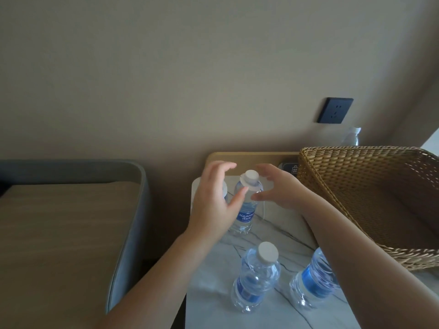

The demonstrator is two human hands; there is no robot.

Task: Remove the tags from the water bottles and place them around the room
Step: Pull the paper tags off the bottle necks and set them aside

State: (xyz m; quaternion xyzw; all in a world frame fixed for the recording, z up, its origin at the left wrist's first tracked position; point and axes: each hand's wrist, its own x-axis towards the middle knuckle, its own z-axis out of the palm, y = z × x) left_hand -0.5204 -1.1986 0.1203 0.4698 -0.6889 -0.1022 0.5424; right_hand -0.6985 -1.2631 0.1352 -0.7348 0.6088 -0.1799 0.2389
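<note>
A water bottle [244, 210] with a blue label stands at the far end of the marble table [213, 281]. A white tag [242, 182] rings its neck under the white cap. My left hand [213, 200] and my right hand [280, 188] flank the neck with fingers spread, and both thumb tips sit at the bottle's shoulder. A second bottle [225, 189] is mostly hidden behind my left hand. Nearer me stand a bottle [257, 279] and another bottle [313, 281], the latter partly covered by my right forearm.
A large wicker basket [308, 176] fills the table's right side. Behind it stands one more bottle [352, 136], below a dark wall socket [335, 110]. A blue card [291, 169] lies at the back edge. A grey-framed padded seat [71, 222] stands to the left.
</note>
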